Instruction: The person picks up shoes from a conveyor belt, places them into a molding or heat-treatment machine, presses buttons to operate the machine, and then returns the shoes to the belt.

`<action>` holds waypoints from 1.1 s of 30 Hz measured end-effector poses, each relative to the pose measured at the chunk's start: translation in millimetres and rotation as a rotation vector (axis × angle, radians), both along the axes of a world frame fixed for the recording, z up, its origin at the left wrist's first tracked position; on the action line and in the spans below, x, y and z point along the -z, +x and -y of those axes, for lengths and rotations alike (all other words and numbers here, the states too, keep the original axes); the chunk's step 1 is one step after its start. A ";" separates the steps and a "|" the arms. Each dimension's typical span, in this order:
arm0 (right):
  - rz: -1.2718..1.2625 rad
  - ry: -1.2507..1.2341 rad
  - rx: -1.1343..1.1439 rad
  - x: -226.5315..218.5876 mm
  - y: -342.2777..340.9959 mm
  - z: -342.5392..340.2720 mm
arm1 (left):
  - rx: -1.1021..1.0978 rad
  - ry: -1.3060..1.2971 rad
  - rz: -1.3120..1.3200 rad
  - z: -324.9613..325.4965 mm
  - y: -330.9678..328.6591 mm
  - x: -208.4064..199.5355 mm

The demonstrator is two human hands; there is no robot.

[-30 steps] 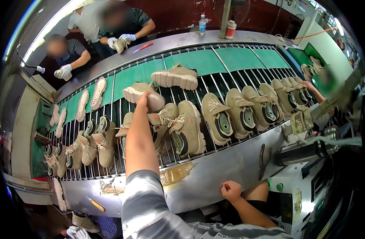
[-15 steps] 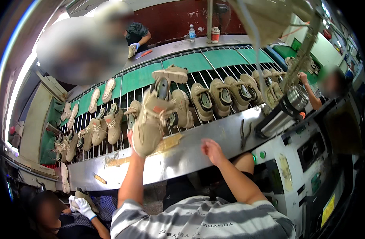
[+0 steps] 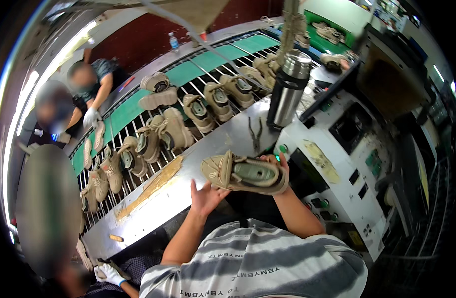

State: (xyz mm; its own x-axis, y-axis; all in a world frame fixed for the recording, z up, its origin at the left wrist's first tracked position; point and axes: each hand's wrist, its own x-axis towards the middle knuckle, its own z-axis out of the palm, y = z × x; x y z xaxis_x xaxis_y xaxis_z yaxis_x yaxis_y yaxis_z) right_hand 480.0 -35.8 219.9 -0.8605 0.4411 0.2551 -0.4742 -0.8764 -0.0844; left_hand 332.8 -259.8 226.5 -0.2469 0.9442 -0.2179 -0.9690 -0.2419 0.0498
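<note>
A beige sneaker (image 3: 220, 171) is held sideways above the front edge of the metal counter, its opening with a green insole facing up. My right hand (image 3: 283, 174) grips it around the heel, with part of the fingers hidden behind the shoe. My left hand (image 3: 206, 198) is close under the toe end, palm up, thumb and fingers apart; whether it touches the sole I cannot tell. Beyond the counter, several beige sneakers (image 3: 175, 130) stand in a line on a rack of metal rods. Another sneaker (image 3: 159, 98) lies on its side farther back on the rack.
A steel thermos (image 3: 289, 89) stands right of a pair of pliers (image 3: 255, 134) on the metal counter (image 3: 198, 154). At the right is a white machine (image 3: 332, 164) with buttons. Co-workers stand across the rack; a gloved hand (image 3: 108, 274) shows at lower left. A water bottle (image 3: 173, 41) stands at the back.
The sneaker has moved from my left hand over the rack to my right hand near the machine. My left hand has come down and opened. The view has turned rightward.
</note>
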 end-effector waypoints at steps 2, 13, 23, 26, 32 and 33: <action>0.145 -0.084 -0.093 3.9 33.8 10.0 | 0.065 -0.342 -0.532 -36.2 4.4 3.0; 0.694 0.402 0.129 -40.3 125.3 25.4 | 0.349 -0.121 -0.734 -212.1 63.1 31.2; 1.543 0.374 1.022 -88.5 229.8 -234.8 | -0.022 -0.581 -0.817 -108.6 -27.2 130.6; 2.051 0.522 1.115 -121.0 238.7 -312.0 | -0.161 -0.634 -0.642 -61.5 -55.7 147.3; 2.333 0.597 0.950 -110.9 205.0 -388.1 | -0.146 -0.549 -0.535 -45.0 -63.0 125.4; 2.444 0.659 0.973 -80.0 224.2 -411.2 | -0.105 -0.553 -0.549 -50.9 -64.4 126.7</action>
State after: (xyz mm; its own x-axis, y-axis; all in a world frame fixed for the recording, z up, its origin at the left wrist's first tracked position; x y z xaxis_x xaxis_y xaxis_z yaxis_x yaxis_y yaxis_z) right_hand 704.2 375.3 299.9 0.4283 0.9031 -0.0319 0.6588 -0.3362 -0.6730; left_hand 268.4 -208.9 99.9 -0.5376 0.6999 -0.4703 -0.7442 -0.1316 0.6548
